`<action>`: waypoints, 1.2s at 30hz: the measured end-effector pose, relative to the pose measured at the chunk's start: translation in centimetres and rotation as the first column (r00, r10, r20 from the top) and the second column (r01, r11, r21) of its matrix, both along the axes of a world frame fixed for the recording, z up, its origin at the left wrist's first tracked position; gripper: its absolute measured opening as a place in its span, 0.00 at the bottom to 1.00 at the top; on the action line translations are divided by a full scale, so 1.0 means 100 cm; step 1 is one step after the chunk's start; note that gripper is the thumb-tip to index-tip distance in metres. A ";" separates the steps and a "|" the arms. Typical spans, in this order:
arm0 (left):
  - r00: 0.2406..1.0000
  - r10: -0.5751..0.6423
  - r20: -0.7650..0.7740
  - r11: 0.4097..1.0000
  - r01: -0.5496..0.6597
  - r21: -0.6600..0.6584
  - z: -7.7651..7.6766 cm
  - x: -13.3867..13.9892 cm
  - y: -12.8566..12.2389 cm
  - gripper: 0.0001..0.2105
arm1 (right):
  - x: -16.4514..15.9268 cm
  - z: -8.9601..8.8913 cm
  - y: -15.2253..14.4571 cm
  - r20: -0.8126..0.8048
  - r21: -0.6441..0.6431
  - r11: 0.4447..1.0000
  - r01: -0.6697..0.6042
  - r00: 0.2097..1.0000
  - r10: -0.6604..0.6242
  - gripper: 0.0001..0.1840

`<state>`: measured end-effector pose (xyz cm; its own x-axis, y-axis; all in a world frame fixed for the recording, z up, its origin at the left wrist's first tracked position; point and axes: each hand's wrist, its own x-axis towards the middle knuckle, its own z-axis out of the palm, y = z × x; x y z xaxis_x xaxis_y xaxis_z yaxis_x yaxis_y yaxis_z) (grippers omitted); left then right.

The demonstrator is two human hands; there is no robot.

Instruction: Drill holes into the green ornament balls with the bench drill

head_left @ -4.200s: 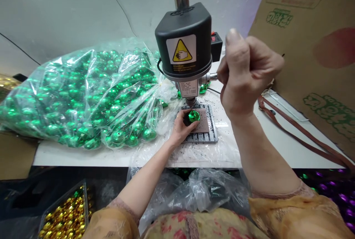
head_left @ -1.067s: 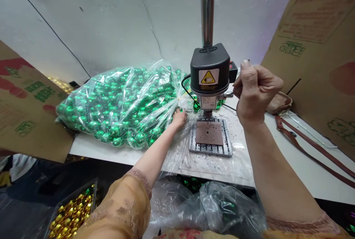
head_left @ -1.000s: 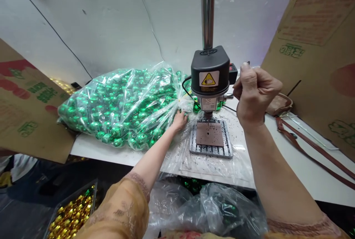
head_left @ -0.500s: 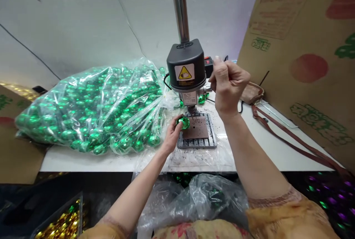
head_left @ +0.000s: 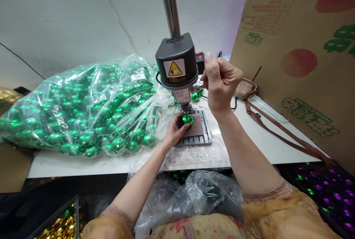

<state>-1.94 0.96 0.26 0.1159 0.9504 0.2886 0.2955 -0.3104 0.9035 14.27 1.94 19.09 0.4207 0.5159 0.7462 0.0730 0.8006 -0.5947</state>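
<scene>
My left hand (head_left: 176, 129) grips a shiny green faceted ball (head_left: 187, 119) between thumb and fingers, under the chuck of a small drill press (head_left: 175, 61). The ball is over the brown board (head_left: 196, 127) on the grey slotted base (head_left: 206, 135). Raised at the right of the machine's head, my right hand (head_left: 222, 83) is closed in a fist around what looks like the press's feed handle; the grip itself is mostly hidden by the fingers. Dark shavings lie scattered over the base.
A large clear bag of green balls (head_left: 69, 113) fills the table's left. More green balls (head_left: 196, 95) lie behind the press. A brown-strapped bag (head_left: 245, 88) and a tall cardboard box (head_left: 302, 57) stand at right. Gold pieces (head_left: 59, 228) and purple balls (head_left: 337, 194) sit below table height.
My left hand has brought the green ball rightward over the board, beneath the chuck. My right hand keeps its raised grip beside the press. The whole view has shifted slightly.
</scene>
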 end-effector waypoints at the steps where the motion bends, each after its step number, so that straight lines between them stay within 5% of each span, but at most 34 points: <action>1: 1.000 0.001 -0.026 1.000 -0.001 0.003 0.000 0.001 -0.001 0.28 | 0.000 0.000 0.000 -0.003 0.008 1.000 -0.005 1.000 0.005 0.27; 7: 0.977 0.081 -0.197 0.996 -0.076 0.035 0.002 0.007 -0.009 0.28 | 0.001 0.000 -0.001 -0.024 0.079 0.994 -0.069 0.997 0.072 0.25; 20: 0.987 0.055 -0.150 0.998 -0.055 0.009 0.010 0.010 -0.013 0.25 | -0.001 -0.022 -0.015 -0.011 0.162 0.987 -0.007 1.000 0.009 0.27; 28: 0.986 0.057 -0.154 0.998 -0.050 0.048 0.003 0.009 -0.012 0.25 | 0.001 -0.034 -0.017 0.039 0.027 0.997 0.079 0.996 -0.080 0.29; 36: 0.985 0.060 -0.159 0.997 -0.050 0.066 -0.001 0.009 -0.011 0.25 | -0.002 -0.037 -0.016 -0.027 0.115 0.990 0.084 0.996 -0.082 0.27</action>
